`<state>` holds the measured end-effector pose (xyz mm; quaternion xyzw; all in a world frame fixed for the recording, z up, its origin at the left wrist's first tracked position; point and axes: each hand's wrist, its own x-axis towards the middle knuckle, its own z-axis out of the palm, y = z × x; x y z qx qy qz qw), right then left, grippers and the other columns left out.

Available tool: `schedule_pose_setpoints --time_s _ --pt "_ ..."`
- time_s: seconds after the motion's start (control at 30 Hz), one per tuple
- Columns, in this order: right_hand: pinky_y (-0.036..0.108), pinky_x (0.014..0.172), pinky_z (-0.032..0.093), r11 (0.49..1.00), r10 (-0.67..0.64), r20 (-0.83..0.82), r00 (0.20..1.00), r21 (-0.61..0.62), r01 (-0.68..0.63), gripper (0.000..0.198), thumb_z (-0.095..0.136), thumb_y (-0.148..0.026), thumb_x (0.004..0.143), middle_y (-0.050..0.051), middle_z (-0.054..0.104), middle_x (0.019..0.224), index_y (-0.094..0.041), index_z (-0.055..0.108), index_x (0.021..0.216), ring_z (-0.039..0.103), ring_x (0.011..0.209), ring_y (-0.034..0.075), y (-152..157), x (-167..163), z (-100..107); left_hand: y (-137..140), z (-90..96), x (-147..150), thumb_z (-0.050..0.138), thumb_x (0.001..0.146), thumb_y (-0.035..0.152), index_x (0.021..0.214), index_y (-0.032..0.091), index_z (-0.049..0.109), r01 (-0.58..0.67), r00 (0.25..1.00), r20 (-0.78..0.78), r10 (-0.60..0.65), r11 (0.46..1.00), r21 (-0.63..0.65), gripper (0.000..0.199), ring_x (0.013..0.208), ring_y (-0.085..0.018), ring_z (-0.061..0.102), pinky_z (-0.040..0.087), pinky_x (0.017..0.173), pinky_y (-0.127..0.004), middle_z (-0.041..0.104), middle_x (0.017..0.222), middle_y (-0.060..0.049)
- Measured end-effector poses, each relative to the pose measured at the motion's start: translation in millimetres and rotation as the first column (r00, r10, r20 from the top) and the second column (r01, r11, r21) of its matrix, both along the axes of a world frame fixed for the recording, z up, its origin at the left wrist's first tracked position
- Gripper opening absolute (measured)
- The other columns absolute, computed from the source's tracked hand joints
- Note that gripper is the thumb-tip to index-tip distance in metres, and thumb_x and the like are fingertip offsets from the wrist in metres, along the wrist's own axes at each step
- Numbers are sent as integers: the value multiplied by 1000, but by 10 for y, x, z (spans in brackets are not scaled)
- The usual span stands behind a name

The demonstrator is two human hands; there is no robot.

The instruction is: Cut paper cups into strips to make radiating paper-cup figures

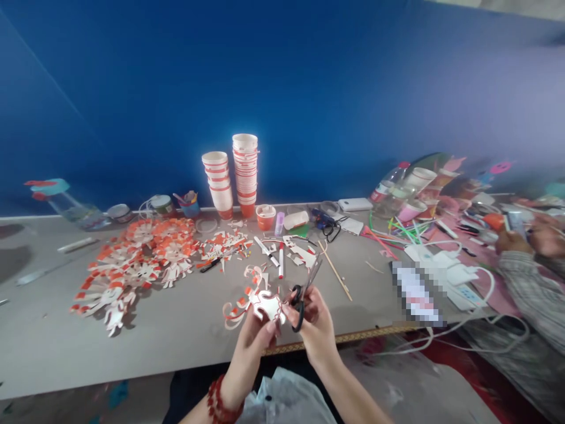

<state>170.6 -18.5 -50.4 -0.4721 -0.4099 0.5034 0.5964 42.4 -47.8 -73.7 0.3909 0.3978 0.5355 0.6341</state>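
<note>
A white paper cutout (265, 303) with curled orange-and-white strips is pinched in my left hand (258, 337), just above the table's front edge. My right hand (315, 318) has black-handled scissors (301, 303) in it, blades pointing up and away from me. The right fingertips also come close to the cutout's right side; whether they touch it I cannot tell. Just beyond the hands lie a red-and-white marker (281, 260), a second marker (272, 259) and paper scraps (304, 250). A pile of similar orange-and-white cutouts (145, 259) spreads out to the left.
Two tall stacks of paper cups (245, 176) stand by the blue wall. A glue gun (324, 221), wooden stick (338, 274), power strip (441, 277) and loose cables lie to the right. At far right, another person's hands (514, 241) hold something blurred.
</note>
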Motion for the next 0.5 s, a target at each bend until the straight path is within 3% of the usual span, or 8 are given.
schedule_pose_setpoints --time_s 0.1,0.17,0.27,0.37,0.5 --pt "19 56 45 1000 -15 19 1000 11 14 33 83 -25 64 -3 61 71 -20 55 81 55 61 11 -28 -38 -32 158 -4 118 68 82 37 103 18 66 -154 979 120 162 985 -77 28 75 -16 60 49 72 -26 66 85 -5" --pt "19 57 45 1000 -12 42 999 19 11 34 83 -26 64 -3 61 71 -19 55 81 55 61 11 -37 -29 -47 218 42 129 71 79 34 98 17 69 -132 981 131 142 988 -80 25 80 -18 62 49 79 -28 68 87 -5" --pt "20 58 45 999 33 29 999 -8 -33 35 84 -30 64 -2 59 72 -19 55 80 54 62 11 -81 20 -51 255 126 63 72 78 34 93 16 70 -126 989 65 130 990 -61 24 79 -18 63 49 76 -27 70 87 -5" --pt "19 50 39 977 198 -54 979 -74 -202 41 84 -42 65 -4 53 67 -19 53 78 48 54 9 -181 78 -67 264 207 -32 69 81 35 92 16 68 -142 990 -2 142 989 -43 21 74 -16 60 48 70 -25 68 83 -4" --pt "20 45 32 897 418 -120 901 -102 -430 53 77 -63 65 -5 48 62 -18 51 76 43 46 7 -316 117 -127 273 299 -89 65 85 32 89 16 66 -81 997 -3 82 997 15 17 71 -14 57 47 68 -24 65 79 -2"
